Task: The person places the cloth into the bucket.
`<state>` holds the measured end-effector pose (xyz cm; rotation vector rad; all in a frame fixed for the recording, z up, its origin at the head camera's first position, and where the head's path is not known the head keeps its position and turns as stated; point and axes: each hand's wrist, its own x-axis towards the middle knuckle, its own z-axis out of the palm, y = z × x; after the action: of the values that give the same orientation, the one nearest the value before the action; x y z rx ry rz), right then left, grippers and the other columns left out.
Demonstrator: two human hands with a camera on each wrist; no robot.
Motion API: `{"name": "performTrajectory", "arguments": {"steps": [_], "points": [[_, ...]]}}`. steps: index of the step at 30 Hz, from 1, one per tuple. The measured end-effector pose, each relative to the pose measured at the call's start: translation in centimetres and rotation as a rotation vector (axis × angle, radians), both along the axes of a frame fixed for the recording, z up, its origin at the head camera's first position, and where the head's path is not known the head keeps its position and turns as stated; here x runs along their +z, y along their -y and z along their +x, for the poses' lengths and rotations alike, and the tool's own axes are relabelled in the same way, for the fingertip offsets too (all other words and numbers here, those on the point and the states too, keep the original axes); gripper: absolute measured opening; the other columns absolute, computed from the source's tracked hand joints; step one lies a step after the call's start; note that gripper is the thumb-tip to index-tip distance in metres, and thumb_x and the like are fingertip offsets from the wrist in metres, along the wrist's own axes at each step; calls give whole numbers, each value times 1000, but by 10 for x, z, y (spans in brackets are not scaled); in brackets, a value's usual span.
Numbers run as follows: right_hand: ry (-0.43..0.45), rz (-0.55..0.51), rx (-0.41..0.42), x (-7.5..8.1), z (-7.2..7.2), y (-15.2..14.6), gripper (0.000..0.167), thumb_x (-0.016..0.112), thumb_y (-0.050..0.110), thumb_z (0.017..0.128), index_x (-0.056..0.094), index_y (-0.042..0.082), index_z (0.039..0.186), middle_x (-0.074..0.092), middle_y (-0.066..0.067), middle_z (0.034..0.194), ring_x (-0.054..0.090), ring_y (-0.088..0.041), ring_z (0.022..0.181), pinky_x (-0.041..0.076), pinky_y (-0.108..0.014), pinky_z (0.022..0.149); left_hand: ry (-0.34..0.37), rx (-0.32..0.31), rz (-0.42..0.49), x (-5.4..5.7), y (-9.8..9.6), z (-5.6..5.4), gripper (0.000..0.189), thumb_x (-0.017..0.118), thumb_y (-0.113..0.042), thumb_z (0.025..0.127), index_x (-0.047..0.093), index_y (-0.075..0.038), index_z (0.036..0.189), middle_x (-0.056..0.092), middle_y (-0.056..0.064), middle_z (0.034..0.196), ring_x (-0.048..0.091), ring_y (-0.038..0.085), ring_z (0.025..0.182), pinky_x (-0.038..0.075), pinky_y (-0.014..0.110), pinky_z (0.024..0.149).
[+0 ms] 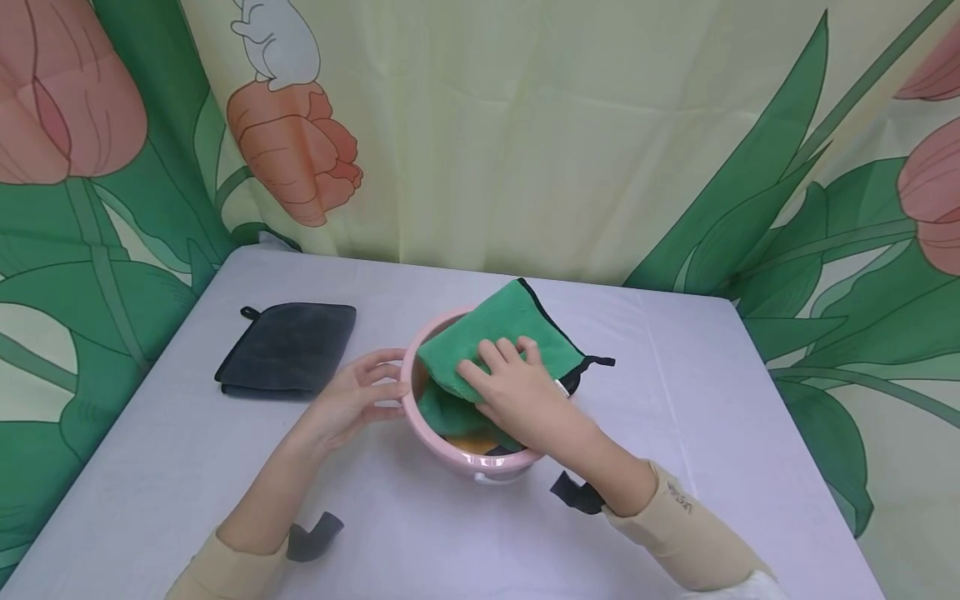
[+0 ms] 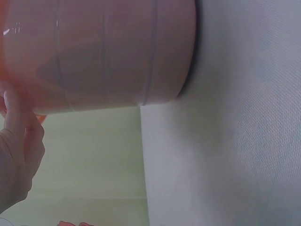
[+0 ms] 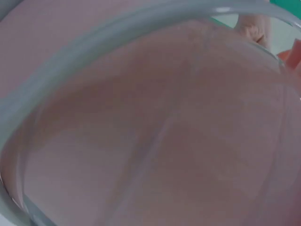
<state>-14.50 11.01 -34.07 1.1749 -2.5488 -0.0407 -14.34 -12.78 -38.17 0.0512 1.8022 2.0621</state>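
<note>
Pale curved handle [image 3: 94, 48], arching in my right-wrist view alone; right hand [image 1: 517, 392] clamps green plush cloth [image 1: 495, 321], left hand [image 1: 356, 398] spreads against glossy pink bucket [image 2: 103, 52].

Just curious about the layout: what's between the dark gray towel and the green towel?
In the head view, tablecloth, the left grip and the pink bucket's rim lie between.

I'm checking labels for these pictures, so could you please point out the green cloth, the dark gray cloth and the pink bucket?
Green cloth [image 1: 498, 321]: head view, on its raised upper part.
Dark gray cloth [image 1: 291, 350]: head view, middle of its top.
Pink bucket [image 2: 103, 52]: left wrist view, side wall.
</note>
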Motion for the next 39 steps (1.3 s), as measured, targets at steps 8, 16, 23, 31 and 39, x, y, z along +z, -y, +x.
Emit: {"name": "performTrajectory", "arguments": {"steps": [8, 16, 23, 31, 39], "points": [[85, 90, 14, -7, 3, 6, 34, 67, 25, 81, 48, 18, 109, 46, -2, 96, 42, -19, 86, 36, -40, 82, -5, -7, -1, -1, 0, 0, 60, 62, -6, 83, 33, 1, 135, 56, 7, 104, 60, 17, 85, 53, 37, 79], [261, 106, 52, -12, 0, 9, 35, 65, 22, 82, 48, 20, 112, 46, 2, 96, 42, -16, 86, 32, -34, 79, -15, -10, 3, -2, 1, 0, 60, 63, -6, 83, 33, 1, 135, 57, 6, 101, 60, 16, 84, 54, 37, 78], [358, 169, 82, -15, -3, 11, 38, 64, 23, 83, 47, 21, 117, 47, 1, 101, 44, -17, 94, 33, -38, 84, -14, -7, 4, -2, 0, 0, 60, 63, -6, 83, 33, 1, 135, 57, 6, 101, 60, 16, 83, 54, 37, 78], [465, 236, 78, -15, -5, 13, 38, 58, 22, 85, 47, 22, 121, 46, 0, 108, 43, -18, 101, 32, -43, 93, -18, -4, 0, -1, -1, 1, 60, 62, -6, 83, 33, 1, 135, 57, 7, 102, 60, 17, 84, 54, 37, 78], [509, 313, 97, -13, -5, 13, 41, 57, 28, 88, 47, 23, 127, 46, -1, 118, 41, -20, 110, 28, -45, 102, -11, -2, 13, -2, -1, 0, 60, 62, -5, 83, 34, 0, 135, 56, 9, 103, 60, 17, 83, 54, 37, 77]]}}
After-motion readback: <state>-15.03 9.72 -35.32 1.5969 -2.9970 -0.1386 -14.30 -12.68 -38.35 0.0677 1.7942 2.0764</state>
